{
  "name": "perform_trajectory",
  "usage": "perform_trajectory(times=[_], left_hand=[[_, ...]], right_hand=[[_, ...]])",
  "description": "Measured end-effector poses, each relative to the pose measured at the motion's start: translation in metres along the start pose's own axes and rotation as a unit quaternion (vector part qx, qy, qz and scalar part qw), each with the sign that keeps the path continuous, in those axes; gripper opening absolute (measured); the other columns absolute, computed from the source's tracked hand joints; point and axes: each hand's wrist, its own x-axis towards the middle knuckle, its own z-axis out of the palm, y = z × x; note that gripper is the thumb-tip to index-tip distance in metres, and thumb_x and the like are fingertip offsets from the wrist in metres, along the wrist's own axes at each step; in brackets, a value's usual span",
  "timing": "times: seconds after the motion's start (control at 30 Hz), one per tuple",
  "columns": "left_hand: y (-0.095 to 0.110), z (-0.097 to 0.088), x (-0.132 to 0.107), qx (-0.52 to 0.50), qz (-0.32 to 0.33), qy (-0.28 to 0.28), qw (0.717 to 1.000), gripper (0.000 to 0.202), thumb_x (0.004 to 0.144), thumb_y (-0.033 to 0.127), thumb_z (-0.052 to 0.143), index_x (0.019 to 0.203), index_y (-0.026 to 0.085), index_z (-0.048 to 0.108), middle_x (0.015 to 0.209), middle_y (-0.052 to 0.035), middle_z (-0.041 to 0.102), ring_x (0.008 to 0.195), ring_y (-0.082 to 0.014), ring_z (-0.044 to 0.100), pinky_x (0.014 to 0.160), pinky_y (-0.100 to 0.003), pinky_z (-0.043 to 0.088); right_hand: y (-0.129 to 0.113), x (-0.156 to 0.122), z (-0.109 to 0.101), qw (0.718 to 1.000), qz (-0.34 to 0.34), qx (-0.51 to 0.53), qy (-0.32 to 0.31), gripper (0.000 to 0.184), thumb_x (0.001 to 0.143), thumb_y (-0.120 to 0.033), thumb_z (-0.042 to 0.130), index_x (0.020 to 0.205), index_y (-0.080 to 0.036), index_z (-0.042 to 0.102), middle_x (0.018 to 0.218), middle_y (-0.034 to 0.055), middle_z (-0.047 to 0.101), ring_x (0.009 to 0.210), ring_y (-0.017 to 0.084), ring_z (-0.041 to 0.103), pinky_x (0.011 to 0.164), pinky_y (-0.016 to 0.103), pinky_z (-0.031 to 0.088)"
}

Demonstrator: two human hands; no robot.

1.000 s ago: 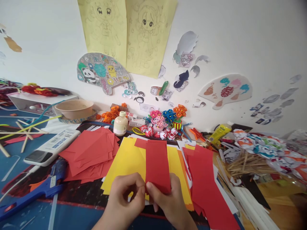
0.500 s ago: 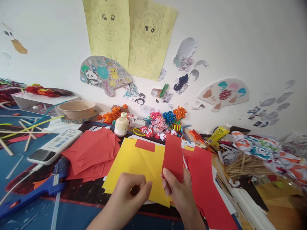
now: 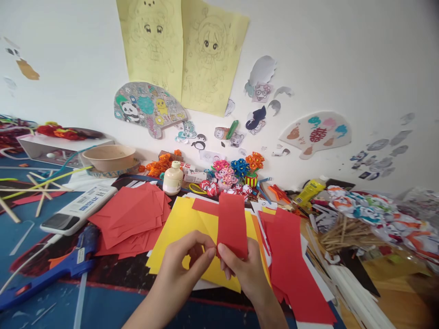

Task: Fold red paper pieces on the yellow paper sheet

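A red paper strip (image 3: 232,223) stands upright over the yellow paper sheets (image 3: 181,224). My right hand (image 3: 245,273) pinches its lower end between thumb and fingers. My left hand (image 3: 183,265) is beside it, fingers curled, with its fingertips touching the strip's lower left corner. A pile of long red strips (image 3: 291,256) lies just to the right. A stack of red paper squares (image 3: 132,214) lies to the left.
A blue glue gun (image 3: 51,272) and a white remote (image 3: 77,208) lie at the left. A glue bottle (image 3: 172,178), paper flowers (image 3: 236,171) and a bowl (image 3: 109,156) stand along the wall. Wooden sticks (image 3: 343,233) and crumpled coloured paper (image 3: 377,212) fill the right side.
My right hand carried the red strip out to the right, then back to the centre. My left hand has closed in on the strip's lower corner again.
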Motion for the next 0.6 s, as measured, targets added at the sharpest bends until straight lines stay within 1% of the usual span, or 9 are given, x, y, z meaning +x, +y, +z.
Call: perform_trajectory(times=[0.1, 0.17, 0.27, 0.33, 0.4, 0.5, 0.6], left_hand=[[-0.0005, 0.0002, 0.0018, -0.062, -0.035, -0.022, 0.997, 0.023, 0.086, 0.037, 0.055, 0.080, 0.015, 0.059, 0.072, -0.0028, 0.062, 0.062, -0.0113, 0.054, 0.055, -0.020, 0.039], [-0.0008, 0.0004, 0.0028, -0.117, -0.058, -0.042, 0.991, 0.025, 0.085, 0.039, 0.057, 0.080, 0.015, 0.057, 0.071, -0.0028, 0.063, 0.062, -0.0112, 0.056, 0.054, -0.019, 0.039], [-0.0005, 0.0005, 0.0044, -0.196, -0.083, -0.078, 0.974, 0.026, 0.085, 0.040, 0.058, 0.079, 0.015, 0.054, 0.074, -0.0046, 0.066, 0.069, -0.0144, 0.061, 0.062, -0.022, 0.044], [0.0009, 0.0003, 0.0055, -0.230, -0.092, -0.092, 0.964, 0.025, 0.085, 0.040, 0.058, 0.078, 0.016, 0.053, 0.077, -0.0058, 0.067, 0.072, -0.0154, 0.062, 0.066, -0.024, 0.045], [0.0028, -0.0005, 0.0061, -0.242, -0.100, -0.096, 0.960, 0.026, 0.084, 0.039, 0.059, 0.076, 0.016, 0.053, 0.074, -0.0043, 0.065, 0.066, -0.0124, 0.058, 0.061, -0.021, 0.043], [0.0052, -0.0022, 0.0046, -0.236, -0.116, -0.100, 0.960, 0.028, 0.084, 0.041, 0.060, 0.074, 0.015, 0.053, 0.066, 0.0003, 0.057, 0.055, -0.0069, 0.044, 0.050, -0.017, 0.033], [0.0048, -0.0031, 0.0014, -0.223, -0.129, -0.104, 0.961, 0.031, 0.083, 0.044, 0.060, 0.074, 0.015, 0.053, 0.062, 0.0033, 0.047, 0.053, -0.0059, 0.036, 0.048, -0.018, 0.027]], right_hand=[[0.0006, -0.0003, 0.0013, 1.000, 0.001, -0.003, 0.011, 0.037, 0.076, -0.044, 0.065, 0.058, -0.014, 0.054, 0.047, -0.0025, 0.048, 0.038, 0.006, 0.040, 0.038, 0.018, 0.033], [0.0025, -0.0005, 0.0015, 1.000, 0.005, -0.008, 0.010, 0.037, 0.075, -0.044, 0.065, 0.058, -0.014, 0.055, 0.047, -0.0026, 0.048, 0.038, 0.006, 0.040, 0.038, 0.018, 0.033], [0.0058, -0.0007, -0.0002, 1.000, 0.012, -0.024, -0.005, 0.035, 0.076, -0.042, 0.065, 0.059, -0.013, 0.055, 0.048, -0.0024, 0.048, 0.039, 0.007, 0.042, 0.039, 0.018, 0.035], [0.0071, -0.0006, -0.0018, 0.999, 0.018, -0.032, -0.007, 0.033, 0.077, -0.040, 0.065, 0.061, -0.013, 0.056, 0.049, -0.0024, 0.049, 0.040, 0.007, 0.043, 0.039, 0.018, 0.036], [0.0071, -0.0003, -0.0032, 0.999, 0.018, -0.034, -0.011, 0.031, 0.077, -0.039, 0.066, 0.062, -0.013, 0.057, 0.048, -0.0027, 0.049, 0.040, 0.007, 0.043, 0.039, 0.018, 0.036], [0.0048, 0.0002, -0.0042, 0.999, 0.012, -0.031, -0.030, 0.029, 0.076, -0.037, 0.066, 0.062, -0.014, 0.057, 0.047, -0.0034, 0.048, 0.039, 0.007, 0.041, 0.038, 0.017, 0.035], [0.0013, 0.0006, -0.0038, 0.998, 0.013, -0.025, -0.049, 0.029, 0.076, -0.037, 0.065, 0.062, -0.014, 0.057, 0.046, -0.0038, 0.047, 0.038, 0.006, 0.041, 0.038, 0.017, 0.034]])
